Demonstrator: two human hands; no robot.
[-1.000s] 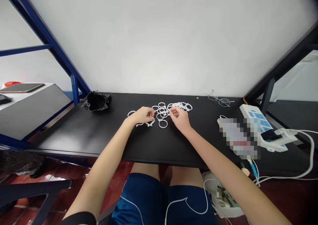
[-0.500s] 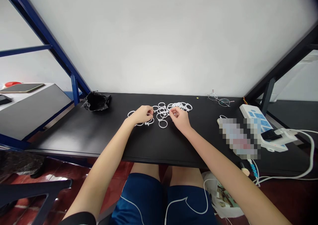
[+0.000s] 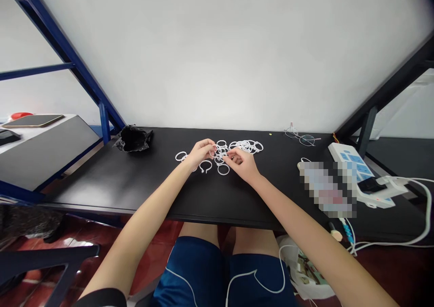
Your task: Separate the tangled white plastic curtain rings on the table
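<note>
Several white plastic rings, which look like shower curtain rings, lie on the black table. My left hand (image 3: 202, 153) is closed, with thumb and fingertips pinching a white ring (image 3: 213, 153) at the left side of the middle cluster. Opposite it, my right hand (image 3: 243, 163) is pinched at the same cluster, its fingertips on a ring that is partly hidden. One open-ended ring (image 3: 205, 166) lies below my left hand, and another ring (image 3: 181, 156) is to its left. A single ring (image 3: 223, 169) sits at the near end of the cluster. Behind my right hand is a heap of rings (image 3: 249, 145).
On the table (image 3: 135, 180) a crumpled black plastic bag (image 3: 134, 139) stands open at the back left. Eyeglasses (image 3: 301, 137) rest at the back right. Farther right are a blurred-out phone (image 3: 325, 189), a power strip (image 3: 354, 164) and white cables (image 3: 389, 242).
My left hand has moved right to the middle cluster, uncovering the open-ended ring. My right hand has shifted slightly left and down, away from the back heap.
</note>
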